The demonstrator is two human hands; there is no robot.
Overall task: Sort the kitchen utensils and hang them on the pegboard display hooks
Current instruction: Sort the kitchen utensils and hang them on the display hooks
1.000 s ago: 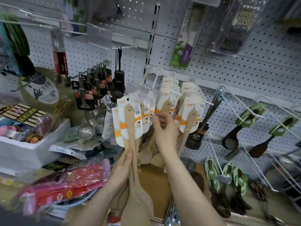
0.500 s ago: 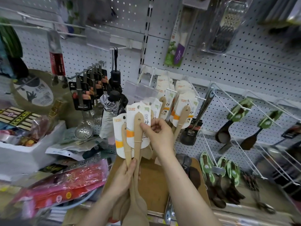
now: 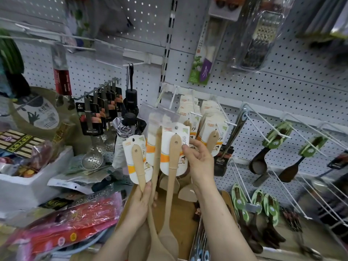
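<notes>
My left hand grips a bundle of wooden spatulas by their handles, blades pointing down. Each carries a white and orange label card. My right hand pinches the card edge of the front wooden spatula, held upright just left of the pegboard hook. More carded wooden spatulas hang on white hooks behind my right hand. The white pegboard fills the background.
Slotted metal ladles hang on a hook at left beside black umbrellas. Dark spoons with green cards hang at right on wire hooks. A cardboard box lies below my hands. A white foam box and pink packages sit at left.
My right hand has drawn back from the hanging spatulas toward me and now pinches the front spatula's card. The bundle in my left hand has shifted slightly right and up.
</notes>
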